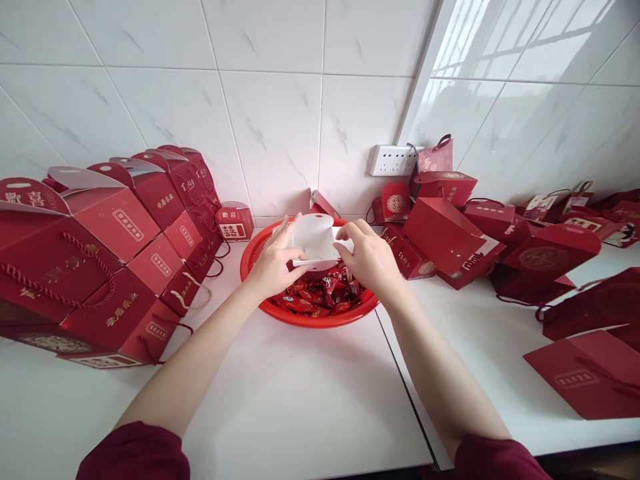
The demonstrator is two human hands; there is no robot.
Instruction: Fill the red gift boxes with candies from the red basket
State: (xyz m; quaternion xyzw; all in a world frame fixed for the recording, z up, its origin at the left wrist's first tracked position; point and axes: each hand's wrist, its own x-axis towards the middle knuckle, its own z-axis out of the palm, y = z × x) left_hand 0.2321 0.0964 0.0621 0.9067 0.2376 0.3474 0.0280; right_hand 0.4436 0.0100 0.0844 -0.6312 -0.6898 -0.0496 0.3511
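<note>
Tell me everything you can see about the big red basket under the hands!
The basket is round and bright red, with a thick rim and tiny holes in its wall. It looks like plastic. It sits upright on the white table, near the tiled wall, and holds many shiny red wrapped pieces. The left hand and right hand hold an open box over it, hiding part of it.

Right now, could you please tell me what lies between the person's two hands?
In the head view, an open, white-lined box lies between the left hand and the right hand, both touching it, above the red basket.
</note>
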